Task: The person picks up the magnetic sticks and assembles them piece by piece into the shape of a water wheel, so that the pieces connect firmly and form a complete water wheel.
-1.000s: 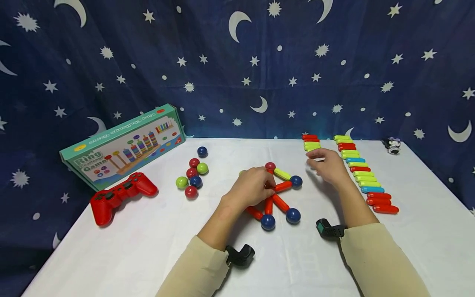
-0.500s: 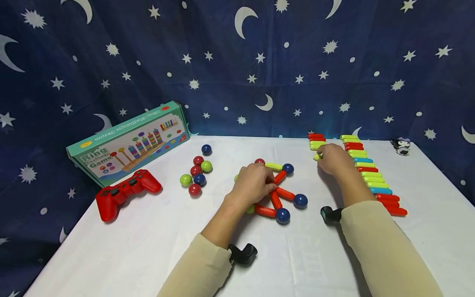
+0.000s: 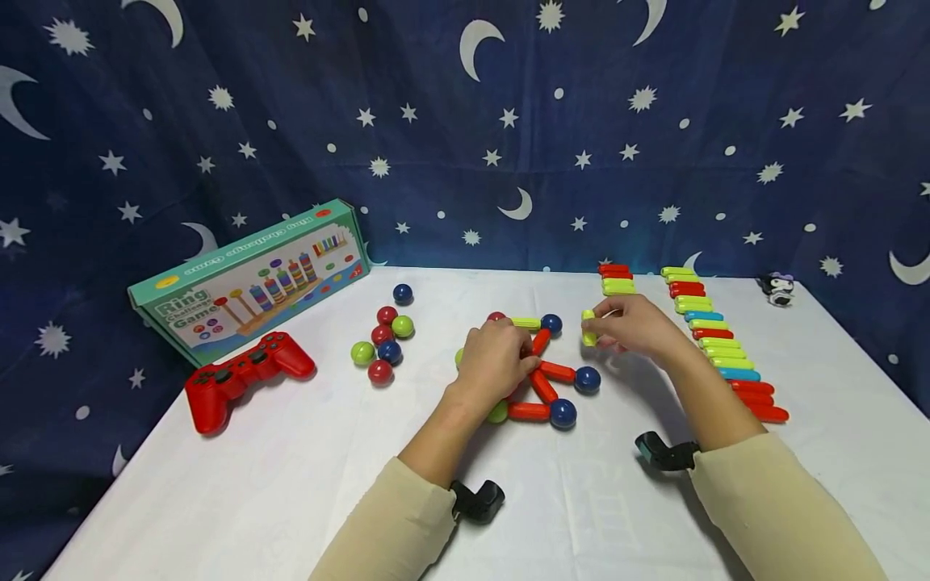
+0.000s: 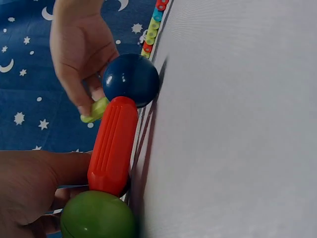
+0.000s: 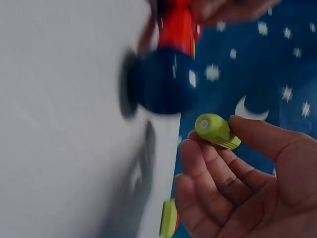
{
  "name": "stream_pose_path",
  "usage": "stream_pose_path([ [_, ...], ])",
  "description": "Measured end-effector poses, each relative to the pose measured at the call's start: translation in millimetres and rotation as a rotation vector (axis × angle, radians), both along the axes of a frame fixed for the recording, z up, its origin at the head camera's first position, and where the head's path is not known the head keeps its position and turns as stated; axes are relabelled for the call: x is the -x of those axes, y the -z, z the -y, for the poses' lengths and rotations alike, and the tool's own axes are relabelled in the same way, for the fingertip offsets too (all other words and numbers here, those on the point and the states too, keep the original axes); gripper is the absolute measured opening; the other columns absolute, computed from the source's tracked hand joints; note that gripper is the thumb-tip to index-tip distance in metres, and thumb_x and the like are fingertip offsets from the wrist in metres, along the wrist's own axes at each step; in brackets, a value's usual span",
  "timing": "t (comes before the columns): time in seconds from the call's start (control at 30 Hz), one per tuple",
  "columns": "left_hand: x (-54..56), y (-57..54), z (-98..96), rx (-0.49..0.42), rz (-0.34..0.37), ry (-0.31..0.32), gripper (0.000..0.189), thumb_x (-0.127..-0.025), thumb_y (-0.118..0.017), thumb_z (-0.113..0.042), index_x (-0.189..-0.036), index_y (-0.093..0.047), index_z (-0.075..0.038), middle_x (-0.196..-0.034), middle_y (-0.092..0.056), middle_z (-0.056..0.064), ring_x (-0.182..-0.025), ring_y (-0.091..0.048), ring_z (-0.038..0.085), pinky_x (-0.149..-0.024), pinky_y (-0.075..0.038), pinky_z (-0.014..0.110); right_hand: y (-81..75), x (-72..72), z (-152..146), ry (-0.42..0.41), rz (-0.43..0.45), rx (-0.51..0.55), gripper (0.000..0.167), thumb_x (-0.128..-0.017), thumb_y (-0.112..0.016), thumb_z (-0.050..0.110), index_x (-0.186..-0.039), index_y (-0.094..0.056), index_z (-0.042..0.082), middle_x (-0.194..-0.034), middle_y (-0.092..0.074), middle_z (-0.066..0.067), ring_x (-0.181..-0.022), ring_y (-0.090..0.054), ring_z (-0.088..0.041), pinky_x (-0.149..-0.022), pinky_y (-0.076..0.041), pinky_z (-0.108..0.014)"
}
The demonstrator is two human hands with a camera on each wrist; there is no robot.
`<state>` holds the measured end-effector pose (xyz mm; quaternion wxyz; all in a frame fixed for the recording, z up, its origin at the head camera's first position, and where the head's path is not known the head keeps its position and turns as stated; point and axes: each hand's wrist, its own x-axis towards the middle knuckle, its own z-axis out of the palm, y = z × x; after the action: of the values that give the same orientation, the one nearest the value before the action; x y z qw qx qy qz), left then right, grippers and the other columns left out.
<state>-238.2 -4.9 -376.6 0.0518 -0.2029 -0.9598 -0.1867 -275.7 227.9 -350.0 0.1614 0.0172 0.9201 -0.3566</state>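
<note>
On the table lies a spoked figure of red sticks [image 3: 556, 372], blue balls [image 3: 563, 413] and green balls [image 3: 497, 411], with a yellow-green stick [image 3: 526, 323] along its far edge. My left hand [image 3: 494, 359] grips it at the middle, where the fingers hide the hub. Close by in the left wrist view are a red stick [image 4: 114, 146], a blue ball [image 4: 131, 80] and a green ball [image 4: 98, 216]. My right hand [image 3: 632, 324] pinches a short yellow-green stick [image 3: 589, 328] between thumb and fingers, just right of the figure and apart from it. The stick's round end [image 5: 204, 124] faces the right wrist camera.
Loose red, green and blue balls [image 3: 382, 335] lie left of the figure. Columns of coloured sticks [image 3: 722, 353] line the right side, with a shorter stack [image 3: 617, 286] behind my right hand. A red game controller [image 3: 250, 373], a box [image 3: 254, 282] and a small figurine [image 3: 777, 289] stand farther out.
My right hand reached the shorter stack, took a yellow-green stick and brought it left and nearer. Under my left hand the spoked figure has turned counterclockwise.
</note>
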Motion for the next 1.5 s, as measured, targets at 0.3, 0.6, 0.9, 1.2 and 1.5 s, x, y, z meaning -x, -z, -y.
stream_pose_path([
  [0.3,0.7,2.7,-1.1,-0.002,0.012,-0.009,0.016,-0.092,-0.08,-0.03,-0.095,-0.08,-0.015,-0.085,-0.067,-0.002,-0.085,-0.059,0.014,-0.079,-0.048,0.035,9.8,-18.8,20.1,-0.007,0.055,-0.021,0.049,-0.099,-0.067,0.034,-0.13,-0.06,-0.003,-0.105,-0.063,-0.014,-0.078,-0.061,-0.018,-0.067,-0.05,-0.026],
  [0.6,-0.5,1.7,-1.1,-0.015,0.019,-0.007,0.015,-0.091,-0.08,-0.03,-0.094,-0.08,-0.015,-0.086,-0.067,-0.002,-0.086,-0.059,0.014,-0.078,-0.045,0.035,20.7,-13.7,22.2,-0.095,-0.018,-0.063,0.047,-0.099,-0.066,0.035,-0.13,-0.066,-0.001,-0.113,-0.066,-0.018,-0.094,-0.058,-0.026,-0.076,-0.05,-0.032],
  [0.9,0.1,2.6,-0.4,-0.019,0.014,0.005,0.014,-0.091,-0.08,-0.028,-0.095,-0.08,-0.014,-0.085,-0.066,-0.002,-0.084,-0.059,0.014,-0.077,-0.045,0.034,24.5,2.9,27.2,-0.1,-0.068,-0.097,0.04,-0.099,-0.065,0.032,-0.12,-0.072,-0.001,-0.12,-0.068,-0.021,-0.105,-0.058,-0.033,-0.089,-0.052,-0.043],
  [1.2,7.4,-1.2,8.9,-0.042,0.102,0.083,0.019,-0.092,-0.078,-0.024,-0.109,-0.081,-0.016,-0.1,-0.071,-0.001,-0.094,-0.062,0.015,-0.083,-0.048,0.035,20.7,15.5,13.0,-0.087,-0.097,-0.051,0.041,-0.103,-0.06,0.032,-0.127,-0.068,0.0,-0.109,-0.069,-0.018,-0.09,-0.063,-0.026,-0.073,-0.052,-0.029],
  [1.5,10.1,-1.9,13.3,-0.05,0.158,0.146,0.025,-0.094,-0.075,-0.018,-0.118,-0.08,-0.017,-0.113,-0.074,-0.001,-0.109,-0.064,0.017,-0.094,-0.051,0.039,31.2,37.7,-33.3,0.021,-0.23,-0.247,0.053,-0.1,-0.059,0.018,-0.149,-0.049,0.001,-0.156,-0.036,-0.033,-0.144,-0.032,-0.055,-0.116,-0.027,-0.072],
])
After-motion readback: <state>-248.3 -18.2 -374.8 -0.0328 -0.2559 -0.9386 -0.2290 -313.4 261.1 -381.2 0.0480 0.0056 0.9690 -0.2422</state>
